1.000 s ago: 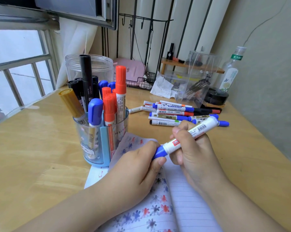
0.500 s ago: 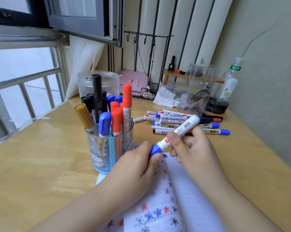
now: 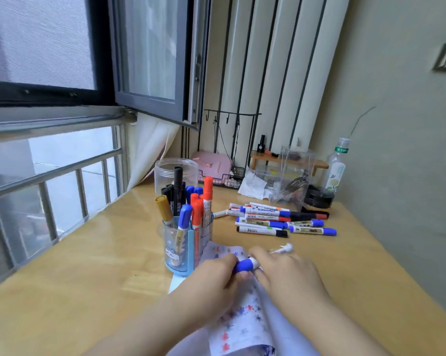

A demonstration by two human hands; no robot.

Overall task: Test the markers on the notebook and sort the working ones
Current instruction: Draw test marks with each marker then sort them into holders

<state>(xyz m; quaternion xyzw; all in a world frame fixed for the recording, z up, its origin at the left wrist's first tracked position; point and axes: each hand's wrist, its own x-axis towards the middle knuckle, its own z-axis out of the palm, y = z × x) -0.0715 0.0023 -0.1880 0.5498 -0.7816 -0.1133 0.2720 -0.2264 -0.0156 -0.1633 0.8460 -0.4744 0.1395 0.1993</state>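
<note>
The clear bottle (image 3: pixel 336 168) at the back right wears a green neck band with white characters, too small to read; the loose markers (image 3: pixel 275 219) on the desk carry printed barrel labels, blurred beyond reading; the black marker (image 3: pixel 177 191) in the cup shows illegible white lettering.

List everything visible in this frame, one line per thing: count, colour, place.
marker in hand: one, white with blue cap, held low over the notebook
notebook: one, white with red and blue flower marks, desk front
pen cup: one, clear blue, beside the notebook, full of upright markers
loose markers: about nine, mostly white with blue, black or red caps, lying mid-desk
clear jar: one, behind the cup
bottle: one, clear, green label, back right
desk: one, light wood
left hand: grips the blue cap
right hand: holds the marker's barrel
</note>
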